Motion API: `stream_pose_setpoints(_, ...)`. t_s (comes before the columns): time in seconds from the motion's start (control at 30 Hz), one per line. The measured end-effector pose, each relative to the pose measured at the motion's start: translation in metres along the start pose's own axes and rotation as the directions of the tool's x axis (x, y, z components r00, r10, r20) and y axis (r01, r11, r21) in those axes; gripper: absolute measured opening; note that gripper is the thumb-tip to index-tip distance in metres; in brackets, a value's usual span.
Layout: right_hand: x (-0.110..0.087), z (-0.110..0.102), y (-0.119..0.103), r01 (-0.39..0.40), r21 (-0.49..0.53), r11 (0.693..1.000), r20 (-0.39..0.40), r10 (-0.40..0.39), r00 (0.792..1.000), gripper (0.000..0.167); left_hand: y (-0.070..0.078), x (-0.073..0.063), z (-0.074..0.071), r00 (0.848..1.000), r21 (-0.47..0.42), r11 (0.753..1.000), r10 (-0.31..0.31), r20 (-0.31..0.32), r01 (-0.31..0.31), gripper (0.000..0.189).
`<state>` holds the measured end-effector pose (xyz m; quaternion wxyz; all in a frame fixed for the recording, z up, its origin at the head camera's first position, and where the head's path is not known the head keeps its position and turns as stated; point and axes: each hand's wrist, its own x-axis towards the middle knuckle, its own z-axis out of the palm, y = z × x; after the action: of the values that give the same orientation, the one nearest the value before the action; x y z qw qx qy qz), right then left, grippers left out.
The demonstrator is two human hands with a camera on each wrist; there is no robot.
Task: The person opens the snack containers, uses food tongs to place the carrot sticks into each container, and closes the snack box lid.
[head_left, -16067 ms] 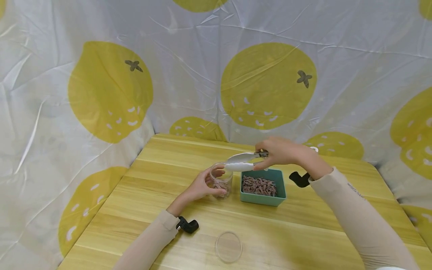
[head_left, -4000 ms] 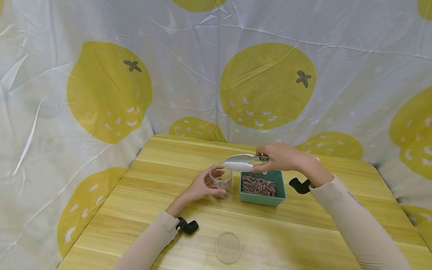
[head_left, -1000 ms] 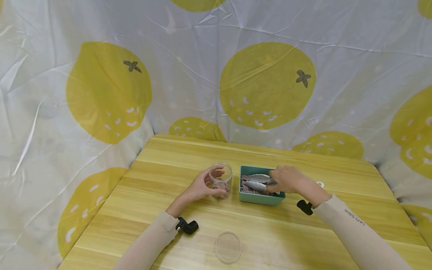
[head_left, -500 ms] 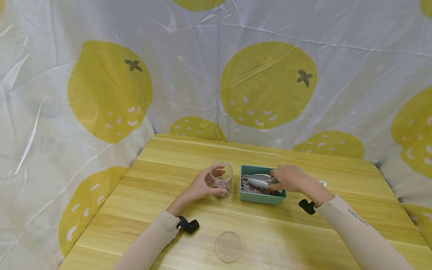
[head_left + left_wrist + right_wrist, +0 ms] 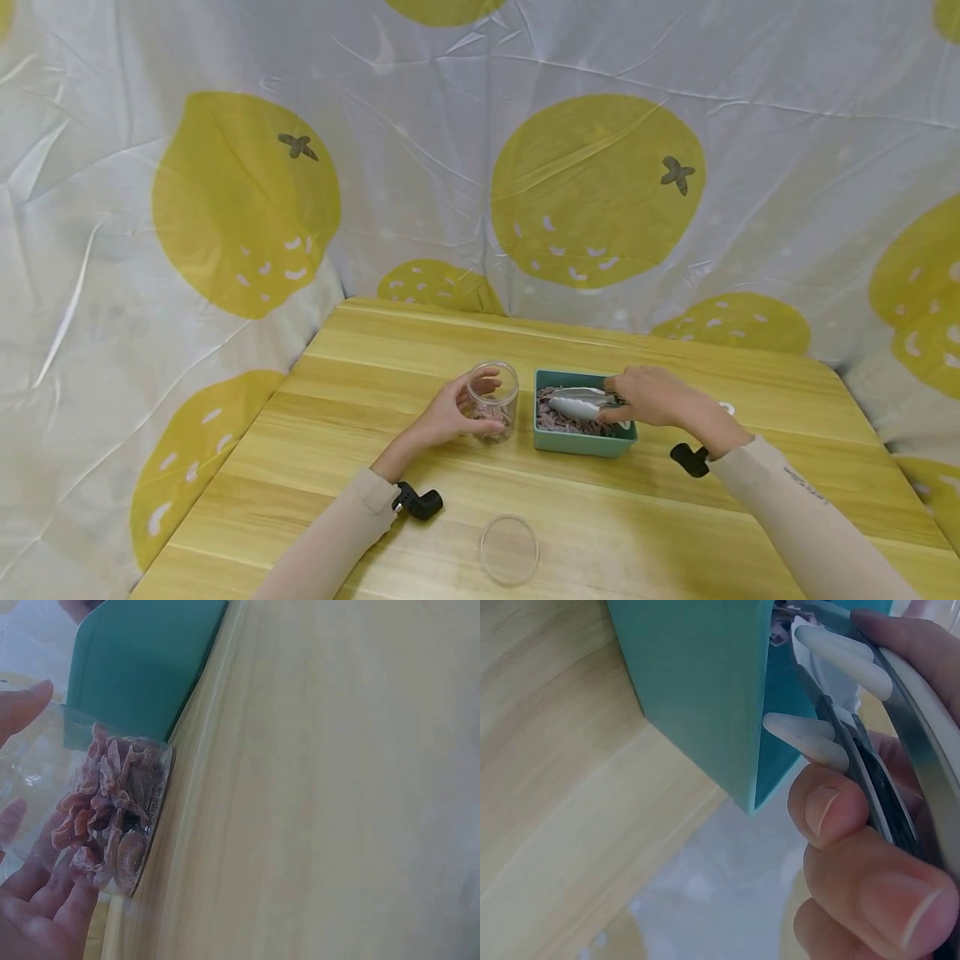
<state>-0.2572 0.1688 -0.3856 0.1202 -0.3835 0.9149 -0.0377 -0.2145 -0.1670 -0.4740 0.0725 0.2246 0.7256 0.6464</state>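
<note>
Right grip [image 5: 648,396]: pinching tongs [image 5: 576,405], at the green box's [image 5: 585,444] right end.
Tongs: heads inside box, among brown strips [image 5: 551,421].
Change: heads, spread a second ago, now closer together; probably gathering another portion for the jar [image 5: 512,407].
Left grip [image 5: 444,414]: curled round jar.
Jar: upright, just left of box, strips inside.
Clear disc [image 5: 509,550]: on bench [image 5: 375,367], nearer wearer than box.

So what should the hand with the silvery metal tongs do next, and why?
Probably lift the tongs: the right hand holds them nearly closed in the rectangular teal box of brownish strips, and the clear round jar has room for more.
</note>
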Motion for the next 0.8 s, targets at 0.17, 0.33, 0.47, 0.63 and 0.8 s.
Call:
stream_pose_setpoints(0.17, -0.005, -0.001, 0.004, 0.004, 0.044, 0.999, -0.009, -0.003, 1.0, 0.03, 0.0, 0.0, 0.0, 1.0, -0.009, 1.0, -0.007, -0.004, 0.007, 0.075)
stream_pose_setpoints(0.33, -0.012, -0.004, 0.007, 0.007, 0.091, 0.996, -0.022, -0.005, 1.0, 0.032, -0.001, 0.0, 0.001, 1.0, -0.017, 1.0, -0.004, -0.006, 0.003, 0.075)
stream_pose_setpoints(0.47, -0.017, -0.008, 0.01, 0.01, 0.141, 0.99, -0.028, -0.006, 1.0, 0.034, -0.002, 0.0, 0.001, 1.0, -0.018, 1.0, 0.001, -0.008, -0.001, 0.076)
stream_pose_setpoints(0.63, -0.023, -0.014, 0.015, 0.008, 0.189, 0.982, -0.028, -0.002, 1.0, 0.053, -0.003, 0.0, 0.001, 1.0, -0.017, 1.0, 0.0, -0.01, 0.0, 0.075)
stream_pose_setpoints(0.8, -0.029, -0.023, 0.015, 0.027, 0.208, 0.978, -0.061, -0.015, 0.998, 0.045, -0.006, 0.002, 0.001, 1.0, -0.024, 1.0, 0.008, -0.008, -0.008, 0.075)
